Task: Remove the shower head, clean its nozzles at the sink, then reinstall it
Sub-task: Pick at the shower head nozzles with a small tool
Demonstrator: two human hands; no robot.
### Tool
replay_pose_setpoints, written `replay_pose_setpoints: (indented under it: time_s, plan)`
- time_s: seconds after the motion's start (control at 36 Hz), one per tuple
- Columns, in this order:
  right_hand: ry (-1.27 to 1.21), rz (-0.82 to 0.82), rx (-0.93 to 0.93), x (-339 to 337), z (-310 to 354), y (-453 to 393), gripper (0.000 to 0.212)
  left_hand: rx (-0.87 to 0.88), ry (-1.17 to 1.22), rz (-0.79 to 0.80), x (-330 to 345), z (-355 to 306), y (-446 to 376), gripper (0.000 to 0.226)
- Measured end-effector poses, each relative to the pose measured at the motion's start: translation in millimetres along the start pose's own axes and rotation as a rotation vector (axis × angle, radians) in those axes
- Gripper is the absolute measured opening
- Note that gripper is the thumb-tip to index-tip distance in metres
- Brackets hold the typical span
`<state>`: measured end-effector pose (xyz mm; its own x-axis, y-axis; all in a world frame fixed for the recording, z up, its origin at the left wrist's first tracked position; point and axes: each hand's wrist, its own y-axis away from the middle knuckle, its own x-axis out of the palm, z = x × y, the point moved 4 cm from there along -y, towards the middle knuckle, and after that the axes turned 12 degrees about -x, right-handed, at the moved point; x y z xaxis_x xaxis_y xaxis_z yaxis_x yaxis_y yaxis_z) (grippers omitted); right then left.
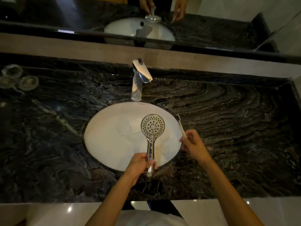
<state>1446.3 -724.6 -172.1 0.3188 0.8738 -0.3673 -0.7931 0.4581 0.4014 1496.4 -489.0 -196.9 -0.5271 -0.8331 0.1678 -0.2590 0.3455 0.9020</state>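
Observation:
A chrome shower head (152, 126) is held over the white oval sink (105, 132), its round nozzle face turned up toward me. My left hand (140, 163) grips the lower end of its chrome handle. My right hand (193, 144) holds a white toothbrush (181, 126) by its handle at the sink's right rim. The brush end points away from me, to the right of the nozzle face and apart from it.
A chrome tap (139, 79) stands behind the sink on the dark marble counter (236, 128). Upturned clear glasses (19, 77) sit at the far left. A mirror (162, 22) runs along the back wall above a beige ledge. A pale floor shows below the counter edge.

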Motion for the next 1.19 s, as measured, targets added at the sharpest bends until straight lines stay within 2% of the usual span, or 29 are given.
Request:
replay_pose_setpoints:
  time_s: [0.08,0.17,0.22,0.36,0.44,0.61,0.67,0.75,0.92,1.19]
  plan:
    - [-0.077,0.063,-0.025,13.7,24.6,-1.8,0.011,-0.001,0.004,-0.011,-4.0,2.7,5.0,0.010]
    - [-0.034,0.208,-0.099,30.3,47.5,-3.3,0.019,0.000,0.007,-0.021,-8.9,5.7,9.3,0.010]
    - [0.034,0.257,-0.146,40.2,59.7,-5.2,0.015,-0.007,0.009,-0.036,-12.3,7.0,11.9,0.011]
    - [0.220,0.276,-0.234,56.3,76.3,-16.3,0.010,-0.017,0.032,-0.031,-18.7,7.2,19.9,0.011]
    - [0.254,0.271,-0.220,61.2,79.3,-22.3,0.011,-0.015,0.075,-0.018,-19.9,6.3,23.6,0.008]
    - [0.239,0.160,-0.191,67.3,77.1,-20.1,0.018,-0.027,0.141,-0.017,-21.0,5.1,27.3,0.008]
    - [0.252,0.226,-0.153,78.2,70.6,-11.1,0.022,-0.043,0.164,-0.016,-20.7,5.3,28.1,0.009]
    - [0.351,0.352,-0.204,96.5,59.3,5.2,0.023,-0.047,0.195,-0.010,-19.5,7.0,29.5,0.011]
    - [0.390,0.238,-0.258,94.0,59.6,2.2,0.022,-0.011,0.218,0.008,-21.3,0.5,33.3,0.012]
    - [0.423,0.204,-0.304,91.1,71.3,2.2,0.020,0.023,0.183,-0.011,-22.9,-11.4,37.5,0.012]
